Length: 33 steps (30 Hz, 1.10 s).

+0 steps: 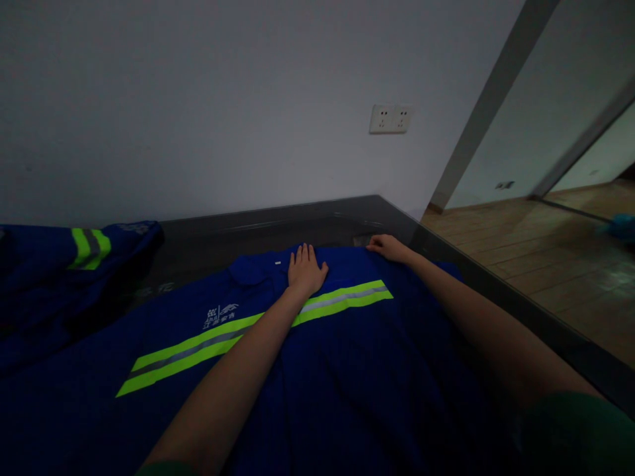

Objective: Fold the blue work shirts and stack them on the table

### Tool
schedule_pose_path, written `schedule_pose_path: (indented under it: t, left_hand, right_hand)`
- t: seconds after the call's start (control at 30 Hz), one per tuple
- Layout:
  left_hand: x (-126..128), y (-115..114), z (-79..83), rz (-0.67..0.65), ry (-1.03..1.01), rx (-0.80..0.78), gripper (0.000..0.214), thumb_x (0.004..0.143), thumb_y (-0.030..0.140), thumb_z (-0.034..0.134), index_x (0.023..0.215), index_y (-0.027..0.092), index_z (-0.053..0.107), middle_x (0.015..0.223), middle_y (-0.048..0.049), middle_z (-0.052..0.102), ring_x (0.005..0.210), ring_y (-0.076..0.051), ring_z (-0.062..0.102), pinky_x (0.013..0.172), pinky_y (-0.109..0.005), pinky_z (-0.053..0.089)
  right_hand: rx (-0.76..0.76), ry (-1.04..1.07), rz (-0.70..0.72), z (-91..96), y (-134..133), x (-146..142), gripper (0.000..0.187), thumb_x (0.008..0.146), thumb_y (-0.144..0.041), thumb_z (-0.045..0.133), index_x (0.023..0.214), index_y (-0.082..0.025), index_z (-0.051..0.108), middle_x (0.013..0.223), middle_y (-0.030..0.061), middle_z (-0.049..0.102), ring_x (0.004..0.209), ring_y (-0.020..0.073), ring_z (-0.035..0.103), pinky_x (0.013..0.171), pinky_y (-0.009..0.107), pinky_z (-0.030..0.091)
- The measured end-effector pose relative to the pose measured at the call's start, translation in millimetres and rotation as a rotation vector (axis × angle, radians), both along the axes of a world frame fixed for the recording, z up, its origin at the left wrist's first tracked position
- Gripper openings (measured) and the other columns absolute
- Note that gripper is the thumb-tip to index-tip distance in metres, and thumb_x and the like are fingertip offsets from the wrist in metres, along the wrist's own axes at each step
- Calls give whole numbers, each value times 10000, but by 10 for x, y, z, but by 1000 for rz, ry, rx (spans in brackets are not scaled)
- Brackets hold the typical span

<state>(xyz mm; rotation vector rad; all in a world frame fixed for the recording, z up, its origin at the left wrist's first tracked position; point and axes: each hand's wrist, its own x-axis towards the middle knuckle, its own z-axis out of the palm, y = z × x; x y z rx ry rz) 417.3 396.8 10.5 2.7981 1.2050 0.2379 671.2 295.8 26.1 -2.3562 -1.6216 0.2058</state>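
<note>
A blue work jacket [342, 357] with a yellow-green and silver reflective stripe lies spread out, front up, on a dark glossy table [278, 225]. White print shows on its chest, and the collar is towards the wall. My left hand [306, 271] rests flat on the jacket near the collar, fingers spread. At the shoulder edge, my right hand [389, 248] has its fingers pinched together on the jacket's fabric. The jacket's lower part is in deep shadow.
Another blue garment [119, 248] with a reflective band lies bunched at the left. Behind the table stands a white wall [223, 99] with a double socket [390, 119]. Wooden floor [526, 244] stretches away to the right, with a blue-green object [622, 227] at the edge.
</note>
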Motion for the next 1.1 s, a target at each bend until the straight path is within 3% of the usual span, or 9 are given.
schedule_pose_path:
  t: [0.13, 0.33, 0.47, 0.53, 0.63, 0.77, 0.93, 1.0, 1.1]
  left_hand:
    - [-2, -1, 2, 3, 2, 3, 709, 926, 456, 256, 1487, 23, 251, 1564, -150, 222, 1456, -259, 176, 1189, -421, 163]
    - [2, 4, -12, 0, -1, 10, 706, 925, 458, 256, 1484, 27, 259, 1561, -147, 232, 1457, -256, 176, 1188, -429, 163]
    - [9, 16, -24, 0, -4, 6, 707, 925, 459, 253, 1483, 25, 262, 1562, -147, 228, 1457, -254, 176, 1191, -431, 153]
    - [14, 23, -30, 2, -6, 4, 707, 923, 462, 252, 1486, 35, 259, 1564, -145, 225, 1458, -251, 172, 1191, -429, 151]
    - [20, 30, -39, 2, -9, -1, 712, 921, 469, 246, 1490, 42, 255, 1565, -145, 224, 1458, -253, 169, 1190, -429, 153]
    - [22, 32, -45, -1, -9, 1, 716, 921, 470, 240, 1489, 34, 252, 1565, -150, 219, 1458, -260, 168, 1188, -433, 160]
    - [16, 33, -47, 3, -17, 23, 697, 918, 466, 254, 1484, 60, 275, 1557, -144, 251, 1454, -254, 189, 1183, -429, 177]
    - [13, 33, -45, 5, -18, 22, 700, 917, 465, 253, 1484, 54, 275, 1557, -143, 251, 1454, -250, 187, 1184, -425, 174]
    - [8, 30, -36, 3, -12, 10, 715, 920, 471, 240, 1486, 34, 260, 1562, -143, 233, 1456, -249, 180, 1186, -422, 168]
  right_hand:
    - [-60, -222, -94, -5, -79, -116, 357, 957, -436, 430, 944, -186, 683, 921, 118, 703, 818, 220, 643, 667, 276, 419]
    - [-59, -388, -231, 4, -118, -232, 570, 935, -602, 345, 914, -177, 724, 897, 156, 703, 873, 253, 652, 722, 303, 431]
    - [31, -264, -266, 94, -252, 25, 526, 944, -569, 370, 864, -179, 713, 880, 115, 707, 814, 209, 637, 665, 263, 409]
    - [83, -153, -280, 148, -434, 241, 473, 932, -546, 419, 866, -176, 705, 853, 98, 704, 767, 192, 625, 634, 257, 404]
    - [34, 27, -234, 188, -787, 500, 357, 848, -508, 578, 881, -174, 699, 828, 72, 698, 729, 174, 617, 614, 248, 420]
    - [-60, 141, -177, 147, -1146, 583, 282, 668, -411, 765, 800, -176, 682, 738, 23, 676, 673, 152, 604, 588, 231, 424]
    - [33, 290, -233, 117, -1269, 620, 335, 745, -500, 666, 742, -165, 672, 713, 25, 670, 666, 154, 600, 600, 239, 430]
    - [26, 268, -298, 112, -1278, 651, 371, 793, -522, 612, 735, -162, 684, 693, 33, 668, 642, 156, 598, 587, 243, 423]
    - [-7, 42, -423, 67, -1285, 632, 376, 838, -512, 582, 724, -168, 685, 716, 61, 679, 674, 176, 616, 607, 256, 426]
